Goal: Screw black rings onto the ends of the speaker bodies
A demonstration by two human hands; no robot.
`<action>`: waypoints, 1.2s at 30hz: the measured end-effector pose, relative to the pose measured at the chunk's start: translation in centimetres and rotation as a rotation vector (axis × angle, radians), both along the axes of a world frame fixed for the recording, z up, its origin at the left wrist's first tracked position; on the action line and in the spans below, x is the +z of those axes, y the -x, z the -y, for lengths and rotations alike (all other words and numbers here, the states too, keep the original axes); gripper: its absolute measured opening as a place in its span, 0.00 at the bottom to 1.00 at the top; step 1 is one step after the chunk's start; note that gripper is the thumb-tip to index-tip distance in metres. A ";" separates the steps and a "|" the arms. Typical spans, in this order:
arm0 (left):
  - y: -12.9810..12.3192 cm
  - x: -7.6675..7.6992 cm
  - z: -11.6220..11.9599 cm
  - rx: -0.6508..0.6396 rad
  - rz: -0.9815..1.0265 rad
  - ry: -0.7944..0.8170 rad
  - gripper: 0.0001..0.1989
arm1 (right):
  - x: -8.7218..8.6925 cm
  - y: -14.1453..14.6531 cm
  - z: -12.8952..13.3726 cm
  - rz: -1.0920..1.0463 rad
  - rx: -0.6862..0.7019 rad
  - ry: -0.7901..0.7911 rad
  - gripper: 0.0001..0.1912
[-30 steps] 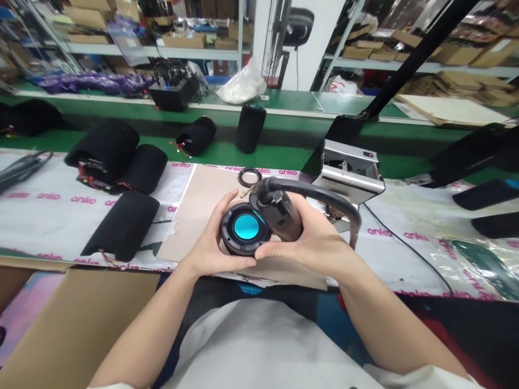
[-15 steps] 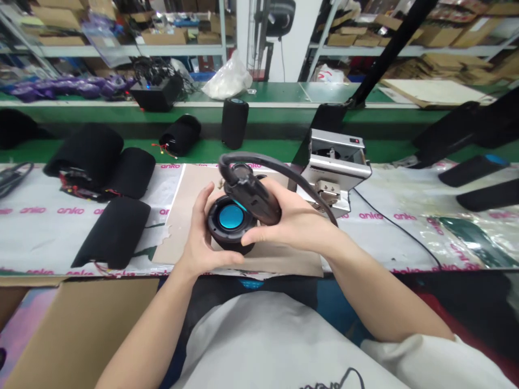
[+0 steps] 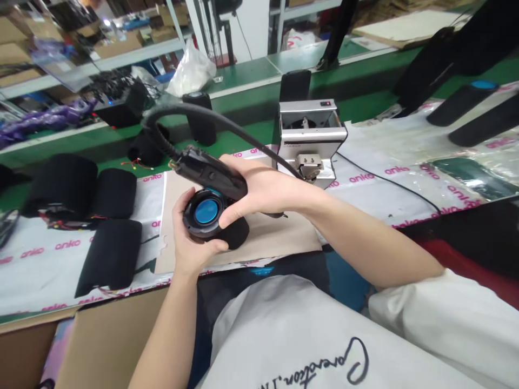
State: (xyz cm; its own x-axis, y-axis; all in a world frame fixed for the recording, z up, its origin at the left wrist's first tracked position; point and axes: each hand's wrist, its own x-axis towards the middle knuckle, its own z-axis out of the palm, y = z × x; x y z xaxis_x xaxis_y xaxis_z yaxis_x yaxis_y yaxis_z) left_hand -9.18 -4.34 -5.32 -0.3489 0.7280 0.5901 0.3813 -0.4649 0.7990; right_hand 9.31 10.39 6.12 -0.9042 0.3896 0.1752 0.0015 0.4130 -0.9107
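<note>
My left hand [image 3: 190, 246] is wrapped round the rim of a black cylindrical speaker [image 3: 237, 233], which lies tilted with its round blue end [image 3: 206, 211] facing up toward me. In my right hand [image 3: 261, 189] is a black electric screwdriver [image 3: 213, 175], its thick cable looping up and back over my wrist. The thumb of that hand rests at the speaker's rim. Where the screwdriver's tip is cannot be made out behind my hand. Beneath the speaker lies a sheet of cardboard [image 3: 294, 237].
A silver screw feeder [image 3: 312, 129] stands behind my right hand. Several black speaker shells [image 3: 109, 256] with loose wires lie at the left. Another upright speaker [image 3: 200, 121] stands at the back, and more speakers [image 3: 462, 102] lie at the right. An open carton [image 3: 109, 329] is below the bench edge.
My view has turned and tilted, so the bench shows slanted. The speaker has tipped over further and more of its side shows; both hands stay on it, the screwdriver still in my right.
</note>
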 end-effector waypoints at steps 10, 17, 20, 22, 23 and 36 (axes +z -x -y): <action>1.4 0.4 -1.4 -0.103 -0.051 0.005 0.62 | 1.2 0.5 -1.7 0.102 0.094 -0.064 0.26; 1.6 0.5 -1.3 -0.194 -0.032 0.017 0.60 | 1.5 -0.5 -0.1 0.134 0.013 -0.133 0.31; 0.8 0.7 -0.4 -0.194 0.035 0.044 0.60 | 1.0 -1.1 0.7 0.103 -0.010 -0.103 0.43; 0.0 1.0 0.1 -0.158 0.059 0.044 0.55 | 0.6 -1.4 0.9 0.094 -0.019 -0.072 0.42; -0.4 1.2 0.2 -0.136 0.067 0.050 0.52 | 0.5 -1.5 0.9 0.105 -0.031 -0.061 0.40; -1.6 0.9 0.1 -0.188 0.184 0.016 0.52 | 2.2 -1.5 1.8 0.244 -0.096 -0.103 0.34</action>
State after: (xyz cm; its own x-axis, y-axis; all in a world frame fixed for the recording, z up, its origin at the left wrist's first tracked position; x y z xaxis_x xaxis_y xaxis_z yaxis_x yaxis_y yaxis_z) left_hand -7.61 -4.48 -4.39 -0.3072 0.7988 0.5173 0.1370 -0.5008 0.8547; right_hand 10.84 8.55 8.30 -0.8842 0.4671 -0.0002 0.2592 0.4903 -0.8321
